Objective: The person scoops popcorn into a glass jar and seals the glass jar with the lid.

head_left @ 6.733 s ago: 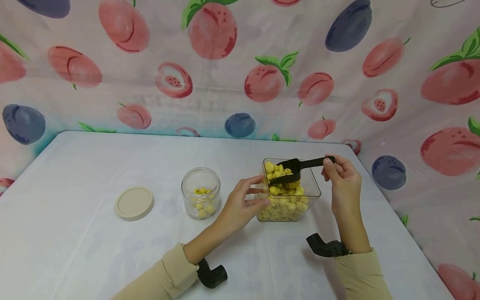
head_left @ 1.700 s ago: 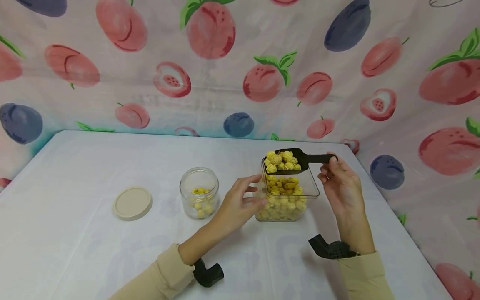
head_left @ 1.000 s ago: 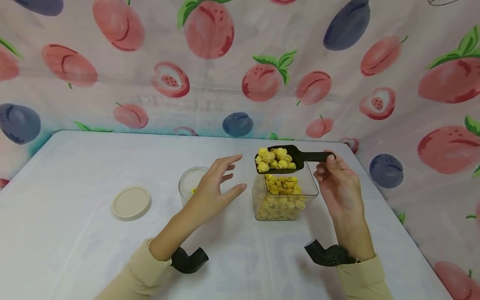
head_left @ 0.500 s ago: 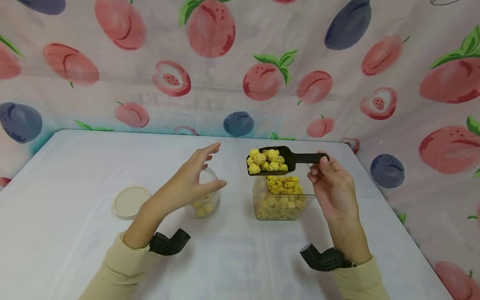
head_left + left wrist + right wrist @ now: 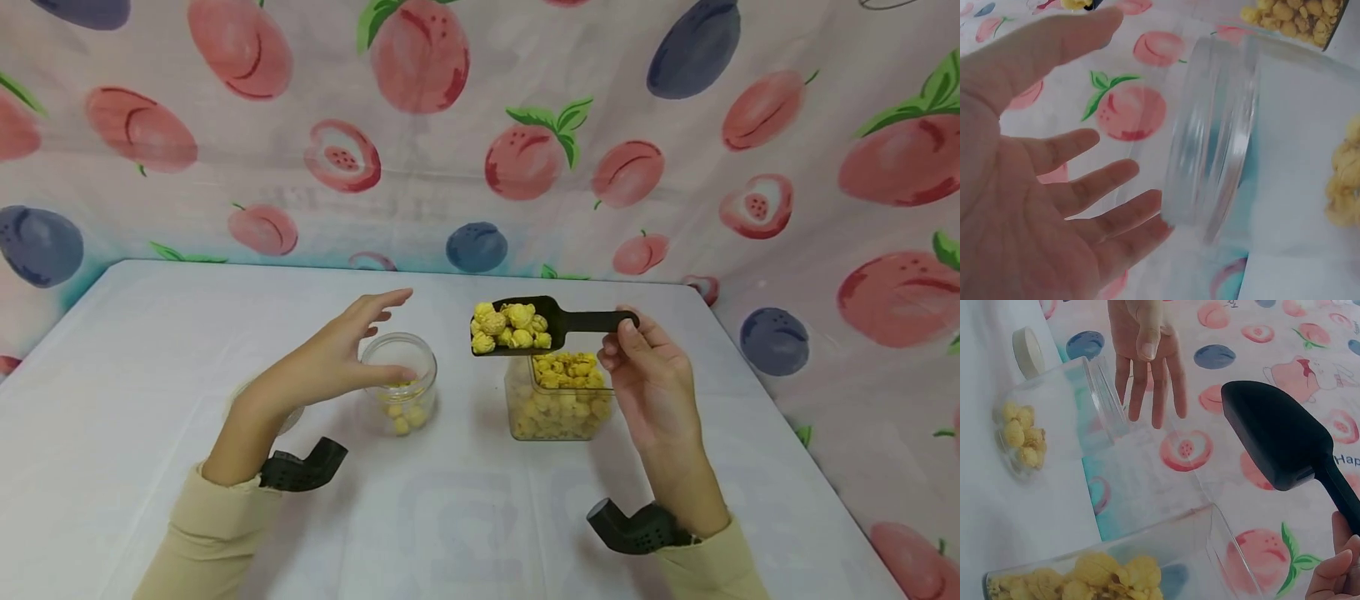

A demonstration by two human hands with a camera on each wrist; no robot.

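Note:
My left hand (image 5: 378, 346) is open, its fingers spread over a small clear glass jar (image 5: 400, 385) with a few yellow puffed pieces at the bottom. The thumb lies by the jar's near side, and the fingers do not close round it. In the left wrist view the open palm (image 5: 1029, 206) faces the jar's rim (image 5: 1216, 156). My right hand (image 5: 622, 337) pinches the handle of a black scoop (image 5: 558, 319) heaped with yellow pieces. The scoop hangs level between the jar and a square clear container (image 5: 558, 408) that is full of the same pieces.
A beige round lid (image 5: 1027, 351) lies on the white table (image 5: 150, 333) left of the jar, mostly hidden behind my left wrist in the head view. A fruit-print cloth (image 5: 480, 133) walls in the back and right sides.
My left hand left the square container and swung left to the jar. The right hand lifted the loaded scoop out of the container and carried it leftward.

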